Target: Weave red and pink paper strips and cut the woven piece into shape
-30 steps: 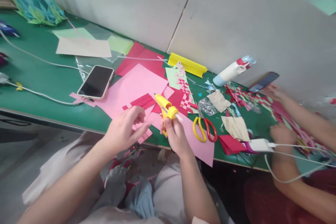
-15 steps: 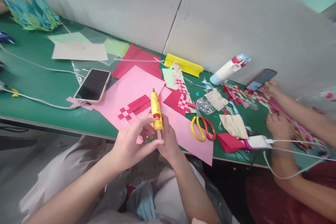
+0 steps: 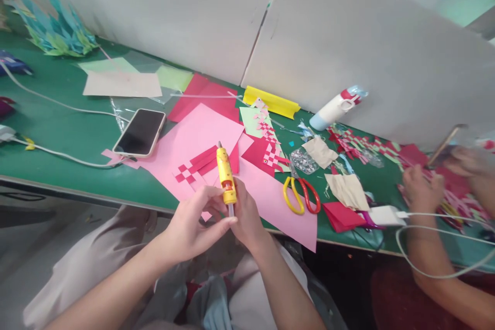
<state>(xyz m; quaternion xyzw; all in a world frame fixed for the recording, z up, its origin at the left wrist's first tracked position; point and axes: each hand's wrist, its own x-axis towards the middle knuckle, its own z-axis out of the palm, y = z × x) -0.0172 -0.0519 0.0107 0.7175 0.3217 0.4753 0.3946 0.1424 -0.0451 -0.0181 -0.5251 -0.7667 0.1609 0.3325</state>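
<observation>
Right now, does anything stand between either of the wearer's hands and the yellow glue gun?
Nothing visible does. The right hand holds the glue gun, and the left hand is at its back end, by the glue stick; whether it touches is hard to tell. The scissors lie to the right, clear of both hands.

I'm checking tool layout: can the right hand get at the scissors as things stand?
Probably yes, once the right hand releases the yellow glue gun: nothing covers the scissors' handles to its right.

Soft, even light, faint shadows, wide-angle stretching toward the edges, a co-worker's hand [image 3: 466,162] blurred
</observation>
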